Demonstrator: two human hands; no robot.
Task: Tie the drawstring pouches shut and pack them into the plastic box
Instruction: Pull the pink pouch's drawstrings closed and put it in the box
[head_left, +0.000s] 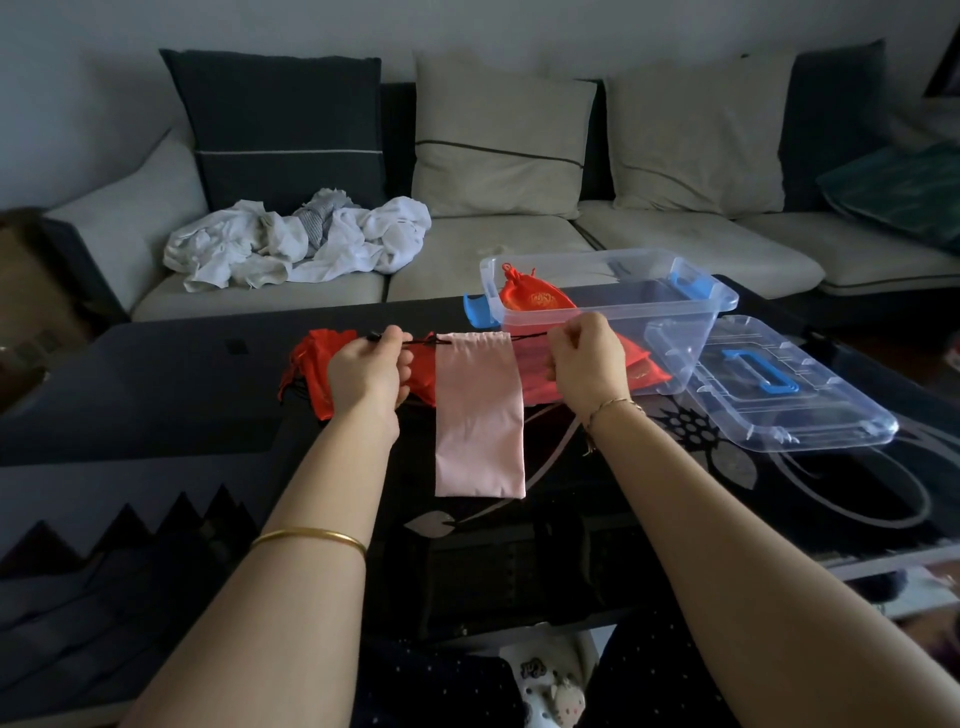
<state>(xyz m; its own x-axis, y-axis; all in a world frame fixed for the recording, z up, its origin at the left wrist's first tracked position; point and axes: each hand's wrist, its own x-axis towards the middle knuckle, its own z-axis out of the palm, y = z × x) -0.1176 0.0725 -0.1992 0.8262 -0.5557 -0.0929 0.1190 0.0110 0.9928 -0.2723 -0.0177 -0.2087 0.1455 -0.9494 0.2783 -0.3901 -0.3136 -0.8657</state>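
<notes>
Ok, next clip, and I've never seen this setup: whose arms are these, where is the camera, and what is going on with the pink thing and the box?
There is no machine here. The one picture comes from a camera worn on a person's head, looking down at their own bare arms. The left hand and right hand each pinch one end of a dark drawstring, pulled sideways, so the pink pouch hangs between them above a dark table. Red pouches lie on the table behind the hands. The clear plastic box stands open with one red pouch inside; its lid lies beside it. Behind is a sofa.
</notes>
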